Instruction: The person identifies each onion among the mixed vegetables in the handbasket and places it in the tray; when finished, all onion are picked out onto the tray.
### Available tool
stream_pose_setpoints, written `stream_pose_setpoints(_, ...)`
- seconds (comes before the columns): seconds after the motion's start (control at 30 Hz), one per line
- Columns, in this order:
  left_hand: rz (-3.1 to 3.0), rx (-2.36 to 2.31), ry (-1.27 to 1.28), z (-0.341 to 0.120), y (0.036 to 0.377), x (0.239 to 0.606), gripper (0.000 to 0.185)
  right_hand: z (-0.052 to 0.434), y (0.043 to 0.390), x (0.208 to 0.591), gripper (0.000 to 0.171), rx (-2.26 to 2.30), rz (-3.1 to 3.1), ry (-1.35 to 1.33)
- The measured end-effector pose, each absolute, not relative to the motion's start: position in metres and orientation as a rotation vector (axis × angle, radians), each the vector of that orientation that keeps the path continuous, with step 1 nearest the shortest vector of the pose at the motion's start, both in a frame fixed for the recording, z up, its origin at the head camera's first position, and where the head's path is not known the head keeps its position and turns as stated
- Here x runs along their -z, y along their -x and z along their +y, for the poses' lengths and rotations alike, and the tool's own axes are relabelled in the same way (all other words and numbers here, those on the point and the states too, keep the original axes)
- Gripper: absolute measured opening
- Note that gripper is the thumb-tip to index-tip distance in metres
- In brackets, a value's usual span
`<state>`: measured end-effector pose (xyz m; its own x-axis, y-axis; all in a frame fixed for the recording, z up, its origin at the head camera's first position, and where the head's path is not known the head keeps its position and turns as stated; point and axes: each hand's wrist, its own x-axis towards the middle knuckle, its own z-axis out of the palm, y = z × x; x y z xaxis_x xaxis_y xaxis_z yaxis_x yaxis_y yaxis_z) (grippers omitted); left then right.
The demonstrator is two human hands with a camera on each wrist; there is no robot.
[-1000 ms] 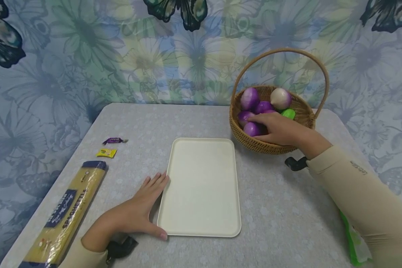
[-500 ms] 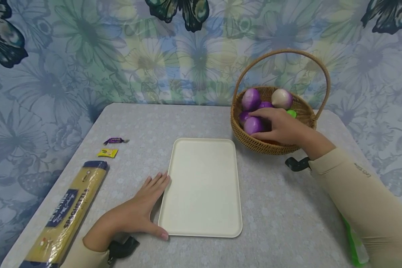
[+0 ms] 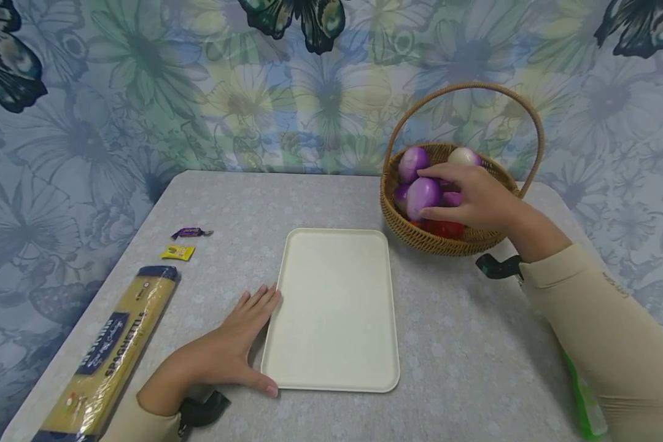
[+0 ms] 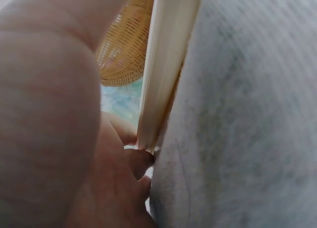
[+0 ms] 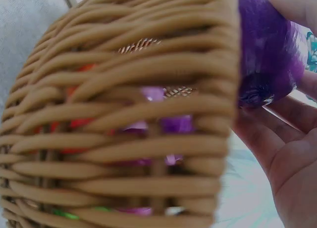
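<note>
My right hand grips a glossy purple onion between thumb and fingers, at the top of the wicker basket. In the right wrist view, the onion shows beyond the basket's rim, with fingers wrapped about it. Other purple onions, a whitish one and something red lie in the basket, partly hidden by the hand. My left hand lies spread beside a cream rectangular tray, thumb and fingertips touching its left edge.
A pack of spaghetti lies along the table's left side. Beyond it are a yellow wrapped candy and a purple one. A green-edged packet sits partly under the right sleeve. The basket's tall handle arches above it.
The right hand has drawn the purple onion upward among the others, uncovering the red thing beneath and covering more of the whitish onion. The left hand and the tray stay put.
</note>
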<state>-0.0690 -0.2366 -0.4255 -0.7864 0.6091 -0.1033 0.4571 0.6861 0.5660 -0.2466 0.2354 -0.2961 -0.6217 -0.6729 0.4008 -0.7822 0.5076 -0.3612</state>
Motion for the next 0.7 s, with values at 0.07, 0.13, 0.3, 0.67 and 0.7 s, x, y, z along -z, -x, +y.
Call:
stream_pose_setpoints(0.07, 2.614, -0.766, -0.845, -0.237, 0.069, 0.426, 0.155, 0.235, 0.245, 0.294, 0.066, -0.79, -2.504, -1.267)
stream_pose_setpoints(0.13, 2.616, -0.763, -0.844, -0.237, 0.069, 0.426, 0.155, 0.234, 0.243, 0.291, 0.067, -0.816, -2.477, -1.286)
stream_pose_setpoints(0.3, 2.615, -0.757, -0.835, -0.238, 0.07, 0.426, 0.155, 0.229, 0.237, 0.285, 0.067, -0.846, -2.446, -1.333)
stream_pose_setpoints(0.67, 2.599, -0.76, -0.807, -0.237, 0.073, 0.424, 0.157, 0.209, 0.222, 0.281, 0.065, -0.878, -2.373, -1.491)
stream_pose_setpoints(0.7, 2.599, -0.76, -0.807, -0.236, 0.073, 0.424, 0.157, 0.207, 0.22, 0.281, 0.066, -0.882, -2.381, -1.499)
